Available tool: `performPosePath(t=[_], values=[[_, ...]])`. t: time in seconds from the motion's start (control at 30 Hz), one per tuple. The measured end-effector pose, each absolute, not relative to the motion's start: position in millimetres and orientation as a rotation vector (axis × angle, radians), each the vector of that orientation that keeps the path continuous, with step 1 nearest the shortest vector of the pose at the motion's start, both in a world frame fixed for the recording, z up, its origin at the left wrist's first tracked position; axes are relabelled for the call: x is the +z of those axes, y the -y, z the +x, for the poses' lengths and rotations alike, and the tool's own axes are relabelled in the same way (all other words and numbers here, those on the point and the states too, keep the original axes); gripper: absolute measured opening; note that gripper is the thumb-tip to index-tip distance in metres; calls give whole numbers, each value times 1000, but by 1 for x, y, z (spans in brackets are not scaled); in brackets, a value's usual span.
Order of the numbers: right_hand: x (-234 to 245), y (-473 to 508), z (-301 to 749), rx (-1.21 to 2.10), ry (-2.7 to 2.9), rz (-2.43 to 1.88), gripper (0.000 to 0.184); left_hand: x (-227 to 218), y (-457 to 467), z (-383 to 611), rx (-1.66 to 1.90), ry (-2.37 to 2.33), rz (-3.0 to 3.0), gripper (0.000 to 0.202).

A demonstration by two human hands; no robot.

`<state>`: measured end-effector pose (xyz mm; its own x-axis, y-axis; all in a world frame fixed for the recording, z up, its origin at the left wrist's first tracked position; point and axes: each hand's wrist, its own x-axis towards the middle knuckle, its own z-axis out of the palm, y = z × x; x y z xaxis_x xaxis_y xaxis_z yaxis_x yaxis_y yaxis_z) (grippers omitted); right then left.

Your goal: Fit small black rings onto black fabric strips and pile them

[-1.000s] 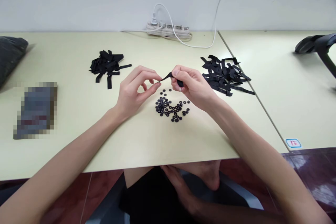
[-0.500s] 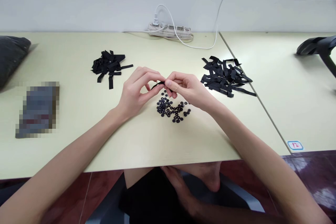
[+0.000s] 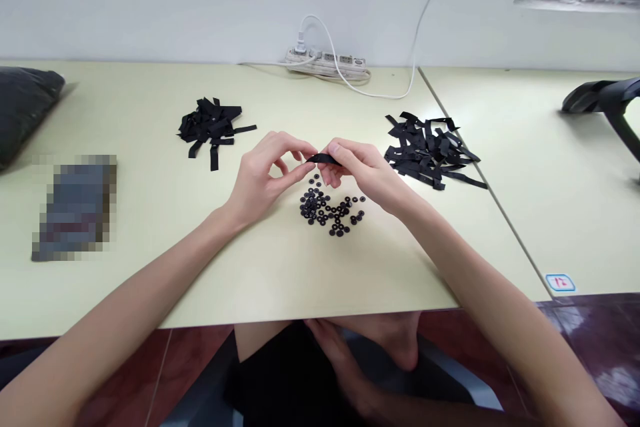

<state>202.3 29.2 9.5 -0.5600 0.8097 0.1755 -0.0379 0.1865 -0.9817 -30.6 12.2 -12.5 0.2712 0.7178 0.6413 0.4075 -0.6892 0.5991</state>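
Observation:
Between my hands, above the table, a short black fabric strip is stretched. My left hand pinches its left end between thumb and fingers. The other end is in my right hand, with the thumb on top and the fingers curled below. Just under the hands lies a loose scatter of small round black snap buttons, several with a hole or stud in the middle. Whether a button sits on the held strip is too small to tell.
Black strips form a left pile and a larger right pile. A power strip with white cables stands by the wall. A dark bag and a blurred-out package are at left, a black curved object at right.
The strip now shows more of its length between my hands. My right thumb has shifted up and right, away from my left fingertips. The view has moved slightly.

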Motion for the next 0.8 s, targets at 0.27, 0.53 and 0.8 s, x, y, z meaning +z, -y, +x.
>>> performPosePath(t=[0.27,0.53,0.8], values=[[8,-30,202,1370,1669,-761,26,-13,-19,-29,1282,-1072,1702,39],[0,-29,201,1152,1786,-866,18,-13,-20,-28,1205,-1085,1558,38],[1,-27,200,1155,1794,-874,16,-11,-16,-26,1204,-1034,1660,29]])
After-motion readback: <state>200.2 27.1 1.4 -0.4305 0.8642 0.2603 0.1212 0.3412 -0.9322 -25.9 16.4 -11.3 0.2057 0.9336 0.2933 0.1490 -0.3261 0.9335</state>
